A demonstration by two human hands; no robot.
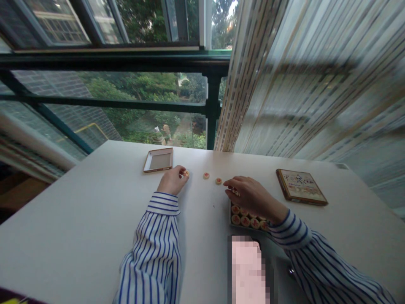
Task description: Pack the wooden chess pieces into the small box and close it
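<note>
My left hand [171,180] is closed, pinching a round Chinese chess piece [186,173] with a red character just above the white table. To its right, two more pieces lie flat on the tabletop: one chess piece [206,175] and, nearer my right hand, another chess piece [218,181]. Over a shallow box [230,216] filled with rows of these pieces hovers my right hand [248,192], thumb and index finger apart. Pieces show between and below those fingers; the hand covers much of the box, and whether a fingertip touches a piece is unclear.
An upturned box lid [159,160] lies behind my left hand. At the right is a flat decorated box [301,186]. A phone-like object with a pixelated screen [248,270] sits at the front. Beyond the white table [95,211] are a window railing and a striped curtain [253,84].
</note>
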